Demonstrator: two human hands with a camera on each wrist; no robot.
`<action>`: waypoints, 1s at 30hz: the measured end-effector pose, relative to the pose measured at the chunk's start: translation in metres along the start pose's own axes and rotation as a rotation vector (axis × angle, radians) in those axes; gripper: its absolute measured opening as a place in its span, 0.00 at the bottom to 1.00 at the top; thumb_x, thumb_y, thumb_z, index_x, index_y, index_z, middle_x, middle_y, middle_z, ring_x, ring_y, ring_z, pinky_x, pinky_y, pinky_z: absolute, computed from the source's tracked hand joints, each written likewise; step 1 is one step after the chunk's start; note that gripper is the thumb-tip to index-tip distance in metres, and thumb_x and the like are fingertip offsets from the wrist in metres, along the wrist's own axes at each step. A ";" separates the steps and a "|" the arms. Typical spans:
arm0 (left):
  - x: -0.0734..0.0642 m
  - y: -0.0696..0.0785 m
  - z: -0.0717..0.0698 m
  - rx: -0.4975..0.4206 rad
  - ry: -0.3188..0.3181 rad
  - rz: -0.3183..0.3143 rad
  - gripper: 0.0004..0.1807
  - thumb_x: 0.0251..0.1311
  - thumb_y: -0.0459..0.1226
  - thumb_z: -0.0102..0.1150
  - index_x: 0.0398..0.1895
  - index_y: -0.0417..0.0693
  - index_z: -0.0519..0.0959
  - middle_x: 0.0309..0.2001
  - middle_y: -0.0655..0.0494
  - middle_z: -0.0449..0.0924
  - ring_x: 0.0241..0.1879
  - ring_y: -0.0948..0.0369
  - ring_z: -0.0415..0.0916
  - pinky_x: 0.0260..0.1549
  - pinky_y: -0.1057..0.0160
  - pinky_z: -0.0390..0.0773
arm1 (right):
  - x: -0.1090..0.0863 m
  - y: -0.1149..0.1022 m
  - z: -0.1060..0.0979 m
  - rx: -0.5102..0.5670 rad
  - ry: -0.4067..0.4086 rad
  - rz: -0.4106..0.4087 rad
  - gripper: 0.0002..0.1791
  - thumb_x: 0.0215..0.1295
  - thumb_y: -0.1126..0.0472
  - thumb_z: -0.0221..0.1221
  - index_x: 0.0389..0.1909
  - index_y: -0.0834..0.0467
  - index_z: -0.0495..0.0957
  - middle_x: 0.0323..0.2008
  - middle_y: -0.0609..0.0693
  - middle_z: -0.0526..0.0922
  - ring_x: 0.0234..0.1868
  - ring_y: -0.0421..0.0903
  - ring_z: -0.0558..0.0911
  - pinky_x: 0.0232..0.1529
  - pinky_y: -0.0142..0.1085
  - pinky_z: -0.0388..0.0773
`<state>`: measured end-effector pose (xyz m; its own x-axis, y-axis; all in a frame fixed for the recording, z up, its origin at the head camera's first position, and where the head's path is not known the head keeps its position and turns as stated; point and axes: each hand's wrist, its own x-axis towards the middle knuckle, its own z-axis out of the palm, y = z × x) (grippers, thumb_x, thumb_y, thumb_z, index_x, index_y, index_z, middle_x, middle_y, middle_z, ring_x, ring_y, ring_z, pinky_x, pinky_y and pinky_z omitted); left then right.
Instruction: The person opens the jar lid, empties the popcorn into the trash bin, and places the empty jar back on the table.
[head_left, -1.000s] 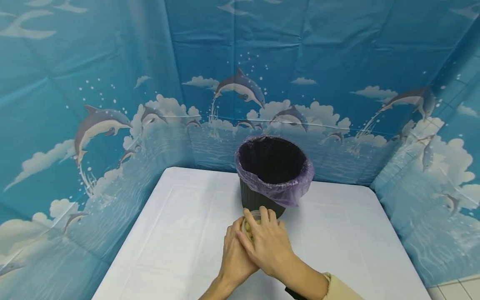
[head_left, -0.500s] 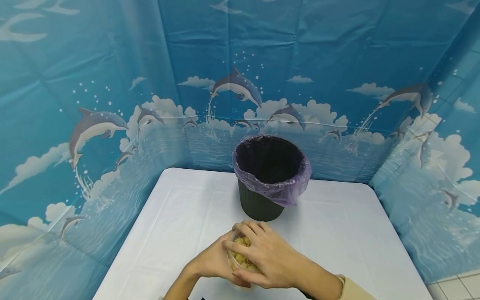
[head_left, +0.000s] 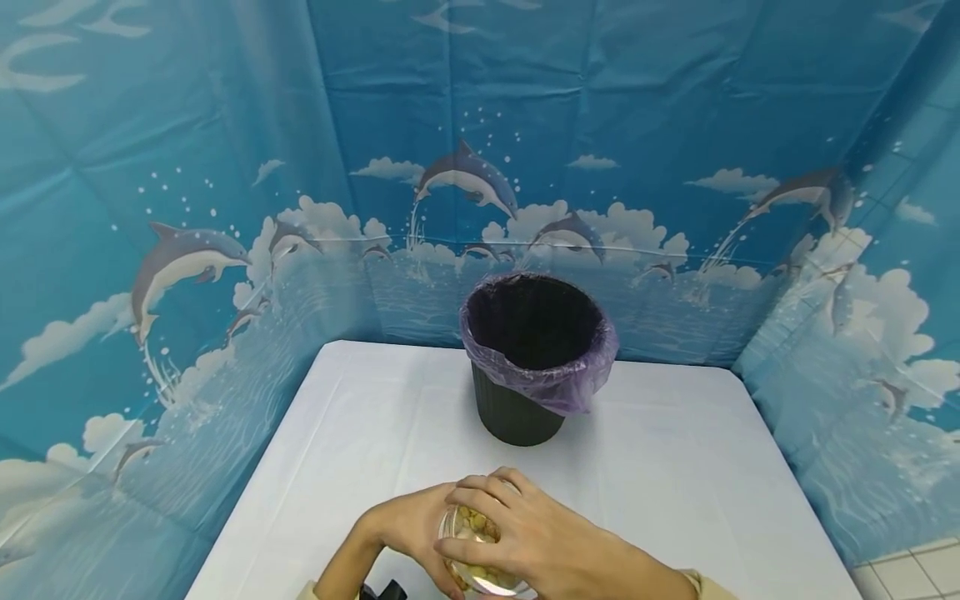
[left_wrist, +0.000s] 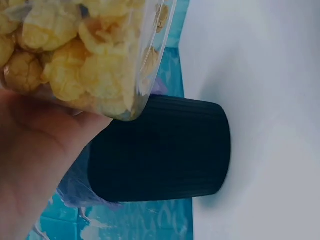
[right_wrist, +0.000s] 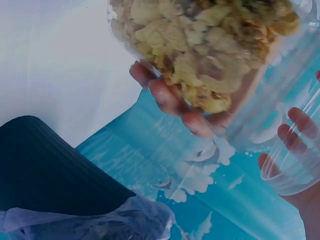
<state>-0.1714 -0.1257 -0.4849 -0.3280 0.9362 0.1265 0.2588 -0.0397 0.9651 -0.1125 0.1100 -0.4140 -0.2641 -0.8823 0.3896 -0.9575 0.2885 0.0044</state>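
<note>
A clear plastic jar of popcorn (head_left: 471, 527) is held low in front of the body in the head view. My left hand (head_left: 416, 527) grips its side, with the fingers curled round the wall in the right wrist view. Over the top lies my right hand (head_left: 536, 533). A clear round lid (right_wrist: 290, 172) is held in the curled fingers of the right hand in the right wrist view, and a gap shows between it and the jar's rim. The popcorn (left_wrist: 85, 55) shows through the wall in the left wrist view. The right hand covers part of the jar's mouth in the head view.
A dark bin (head_left: 517, 412) with a purple bag (head_left: 573, 383) folded over its rim stands upright at the table's back, beyond the hands. The white-covered table (head_left: 360, 433) is enclosed behind and at the sides by a blue dolphin-print curtain (head_left: 315, 275).
Both hands have drawn the jar back towards the body, away from the bin. The jar's top has turned more into the head view, and the bin's lower part is uncovered.
</note>
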 end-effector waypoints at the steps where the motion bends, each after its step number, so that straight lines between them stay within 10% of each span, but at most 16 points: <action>1: -0.002 -0.002 0.000 -0.005 0.003 -0.016 0.51 0.43 0.26 0.81 0.72 0.49 0.63 0.63 0.44 0.75 0.58 0.66 0.78 0.61 0.59 0.83 | -0.002 0.000 0.000 -0.003 0.000 0.012 0.35 0.70 0.33 0.57 0.75 0.37 0.66 0.71 0.48 0.70 0.70 0.43 0.68 0.65 0.43 0.75; 7: -0.015 -0.018 -0.003 -0.010 0.087 -0.105 0.56 0.45 0.35 0.84 0.76 0.57 0.60 0.69 0.55 0.72 0.65 0.62 0.75 0.71 0.61 0.73 | -0.022 0.021 0.004 -0.057 0.028 0.161 0.36 0.66 0.38 0.63 0.73 0.38 0.69 0.71 0.47 0.71 0.68 0.45 0.72 0.61 0.47 0.80; 15: -0.033 -0.029 -0.005 -0.025 0.182 -0.206 0.53 0.46 0.47 0.84 0.76 0.64 0.63 0.73 0.45 0.69 0.70 0.62 0.70 0.72 0.66 0.68 | -0.069 0.068 0.028 -0.081 -0.004 0.380 0.29 0.69 0.34 0.60 0.67 0.37 0.72 0.67 0.48 0.74 0.65 0.49 0.76 0.56 0.52 0.82; 30: -0.043 -0.040 0.000 -0.066 0.211 -0.224 0.52 0.46 0.44 0.84 0.75 0.64 0.63 0.72 0.49 0.70 0.69 0.62 0.70 0.71 0.68 0.68 | -0.155 0.132 0.101 -0.113 -0.113 0.862 0.31 0.61 0.39 0.70 0.61 0.50 0.78 0.56 0.60 0.76 0.54 0.57 0.78 0.40 0.52 0.80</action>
<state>-0.1680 -0.1643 -0.5286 -0.5532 0.8314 -0.0525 0.1014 0.1298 0.9863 -0.2093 0.2475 -0.5671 -0.9061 -0.3697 0.2055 -0.4033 0.9016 -0.1562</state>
